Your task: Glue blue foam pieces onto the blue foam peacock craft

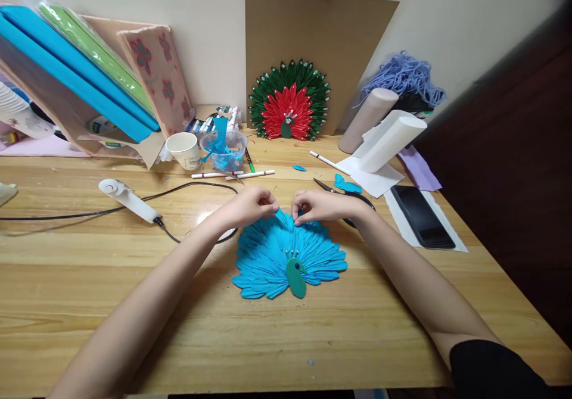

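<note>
1. We see the left hand (252, 205) and the right hand (319, 206) meeting at the far edge of a blue paper peacock (288, 259) that lies flat on the wooden table (134, 304), near the middle of it.
2. Both hands are curled, their fingertips pinching a blue petal (282, 217) at the top of the fan; the thumbs and forefingers close on it from either side, almost touching each other.
3. The peacock's dark green body (295, 277) sits at the near edge of the fan, with small pins or beads just above it.
4. Scissors (342, 193) lie just behind the right hand, partly hidden by the wrist, with loose blue cut pieces (346, 184) beside them.
5. A white glue gun (129, 199) rests to the left, its black cord looping toward the left forearm.
6. Further back we see a paper cup (184, 149), a clear plastic bowl (223, 149) holding blue scraps, and white markers (232, 174) lying in front of them.
7. A finished red and green peacock (289, 110) leans against a brown cardboard sheet (322, 41) at the wall.
8. On the right lie a black phone (422, 215) on white paper, rolled sheets (388, 140), and a tangle of lilac yarn (406, 77).
9. Blue and green foam sheets (75, 65) lean at the far left.
</note>
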`<act>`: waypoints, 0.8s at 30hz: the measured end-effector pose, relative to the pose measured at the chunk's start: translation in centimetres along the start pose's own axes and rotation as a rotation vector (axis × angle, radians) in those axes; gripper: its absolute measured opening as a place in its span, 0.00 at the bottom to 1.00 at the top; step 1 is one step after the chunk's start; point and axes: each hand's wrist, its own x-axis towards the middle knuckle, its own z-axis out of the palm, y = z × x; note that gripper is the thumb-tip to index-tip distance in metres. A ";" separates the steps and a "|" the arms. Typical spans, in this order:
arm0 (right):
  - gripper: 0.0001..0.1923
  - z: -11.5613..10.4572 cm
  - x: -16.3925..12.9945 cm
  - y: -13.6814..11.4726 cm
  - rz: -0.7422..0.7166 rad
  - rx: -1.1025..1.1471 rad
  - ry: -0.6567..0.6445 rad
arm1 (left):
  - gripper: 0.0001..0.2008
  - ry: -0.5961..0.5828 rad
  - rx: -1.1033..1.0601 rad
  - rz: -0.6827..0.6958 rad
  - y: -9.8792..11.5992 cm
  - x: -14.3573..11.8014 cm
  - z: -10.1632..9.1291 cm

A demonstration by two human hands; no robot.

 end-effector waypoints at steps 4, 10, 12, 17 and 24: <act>0.11 -0.6 -0.4 0.6 0.012 0.093 -0.021 | 0.09 0.004 0.197 0.150 1.1 0.7 0.7; 0.12 -1.3 -0.9 1.0 0.037 0.104 0.006 | 0.09 -0.103 0.370 0.217 1.8 2.1 1.2; 0.11 -1.2 -0.9 0.9 0.045 0.104 -0.007 | 0.09 -0.149 0.374 0.209 1.9 2.4 1.2; 0.11 -1.2 -0.8 1.4 0.043 0.131 0.001 | 0.09 -0.178 0.394 0.197 2.1 2.6 1.3; 0.11 -1.2 -0.7 1.7 0.055 0.140 0.010 | 0.08 -0.224 0.382 0.180 2.2 3.1 1.2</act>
